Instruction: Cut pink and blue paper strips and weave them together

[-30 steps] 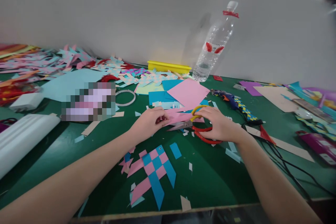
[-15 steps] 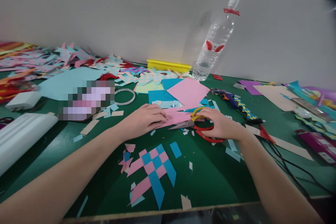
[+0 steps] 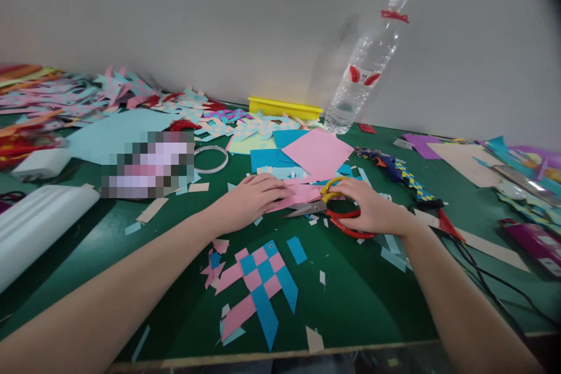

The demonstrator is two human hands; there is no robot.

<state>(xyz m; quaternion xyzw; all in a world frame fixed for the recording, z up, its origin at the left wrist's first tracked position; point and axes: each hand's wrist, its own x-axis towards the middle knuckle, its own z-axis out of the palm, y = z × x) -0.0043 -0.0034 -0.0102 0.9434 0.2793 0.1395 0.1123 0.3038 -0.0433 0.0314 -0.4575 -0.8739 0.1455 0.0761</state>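
My left hand is closed over the left part of a pink paper piece, its fingertips pressed together on the paper near the table. The fingers hide some of that paper. In my right hand is a pair of scissors with one yellow and one red handle loop, the blades pointing left, just below the pink paper. Nearer the table's front lies a woven pink and blue paper fish. A small blue paper square is beside it, and pink scraps lie to its left.
Behind my hands are pink and blue sheets and a roll of tape. A water bottle leans against the wall. A blurred-out phone-like item lies left; black cables run at right. Paper scraps litter the green table.
My left hand has slid a little to the right over the pink paper, closer to the scissors. My right hand and the scissors have hardly moved; the whole view has shifted slightly.
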